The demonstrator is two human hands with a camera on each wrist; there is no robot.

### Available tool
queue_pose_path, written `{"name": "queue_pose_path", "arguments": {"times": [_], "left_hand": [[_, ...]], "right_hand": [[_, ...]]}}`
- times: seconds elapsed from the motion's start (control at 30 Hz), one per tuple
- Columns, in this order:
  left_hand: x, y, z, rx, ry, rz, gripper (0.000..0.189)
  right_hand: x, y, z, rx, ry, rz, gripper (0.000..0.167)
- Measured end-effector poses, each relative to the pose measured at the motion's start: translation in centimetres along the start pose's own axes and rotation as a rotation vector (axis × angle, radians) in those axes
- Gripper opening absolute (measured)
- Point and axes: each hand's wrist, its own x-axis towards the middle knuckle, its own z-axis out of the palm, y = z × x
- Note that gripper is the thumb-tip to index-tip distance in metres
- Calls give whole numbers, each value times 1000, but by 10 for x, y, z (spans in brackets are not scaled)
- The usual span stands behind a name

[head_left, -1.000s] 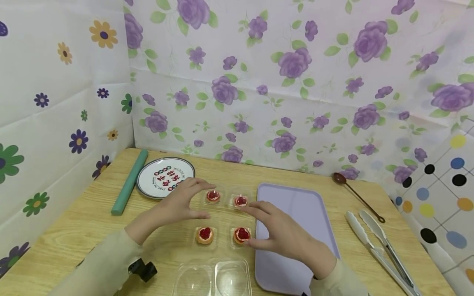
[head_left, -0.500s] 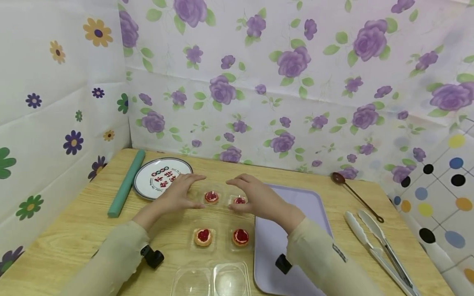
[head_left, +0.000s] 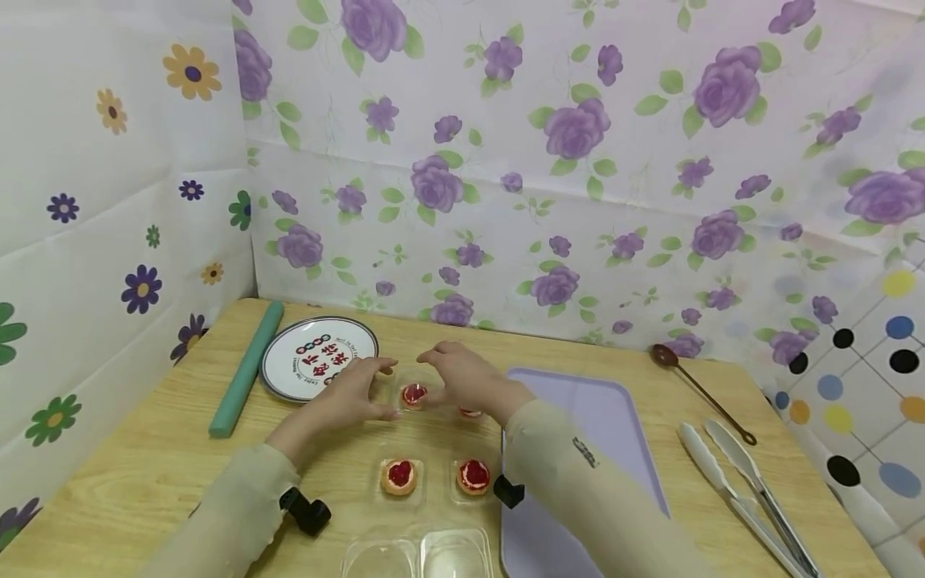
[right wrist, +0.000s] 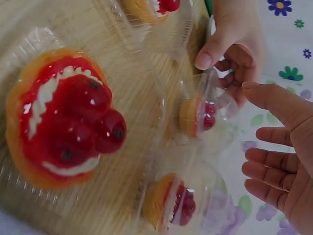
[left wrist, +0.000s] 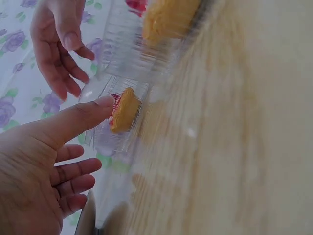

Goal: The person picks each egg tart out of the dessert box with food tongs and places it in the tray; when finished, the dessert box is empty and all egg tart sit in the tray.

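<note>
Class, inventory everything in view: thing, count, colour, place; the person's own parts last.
Tarts: four, golden with red tops, centre.
Clear packaging: count unclear, colourless, around tarts and at near edge.
Table: one, wooden, beneath the tarts.
Tray: one, lilac, right of tarts.
Plate: one, white, rear left.
Rod: one, green, left of plate.
Ladle: one, brown, rear right.
Tongs: one pair, silver, right.
Wall coverings: three, white patterned, back and sides.
Devices: two, black, by the wrists.
Sleeves: two, beige, on forearms.
Left hand: one, bare, left of rear tarts.
Right hand: one, bare, partly hiding a rear tart.
</note>
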Motion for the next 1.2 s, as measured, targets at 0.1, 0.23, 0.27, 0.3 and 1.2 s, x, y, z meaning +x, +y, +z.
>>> {"name": "queue_pose_path", "arguments": {"times": [0.1, 0.23, 0.27, 0.3, 1.2], "left_hand": [[-1, 0, 1, 22, 7, 5, 82], [1, 0, 2, 51, 1, 15, 81], [1, 0, 3, 54, 3, 16, 81], [2, 0, 4, 57, 6, 16, 81], [-1, -4, 9, 105, 58, 21, 83]], "right_hand": [[8, -4, 4, -44, -25, 14, 72], [15, -8, 9, -130, -54, 22, 74], [17, -8, 11, -151, -59, 22, 75], [18, -9, 13, -168, -64, 20, 75], [30, -12, 25, -185, 6, -48, 78]]}}
